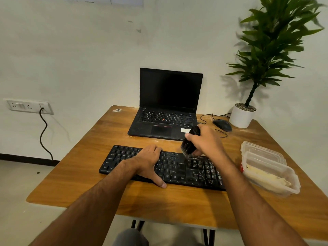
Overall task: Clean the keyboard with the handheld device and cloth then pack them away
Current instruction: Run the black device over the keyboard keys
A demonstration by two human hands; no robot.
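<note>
A black keyboard (pixel 186 171) lies across the wooden table (pixel 88 183), dusty with pale specks on its right half. My left hand (pixel 150 164) rests flat on the keyboard's middle, thumb over its front edge. My right hand (pixel 205 142) grips a black handheld brush device (pixel 190 141), bristles down at the keyboard's far edge right of centre. A clear plastic container (pixel 273 173) at the right holds a pale yellow cloth (pixel 266 176); its lid (pixel 260 150) lies just behind it.
An open black laptop (pixel 168 107) stands behind the keyboard. A black wired mouse (pixel 222 125) and a potted plant in a white pot (pixel 242 116) sit at the back right. A wall socket with a black cable (pixel 43 132) is on the left.
</note>
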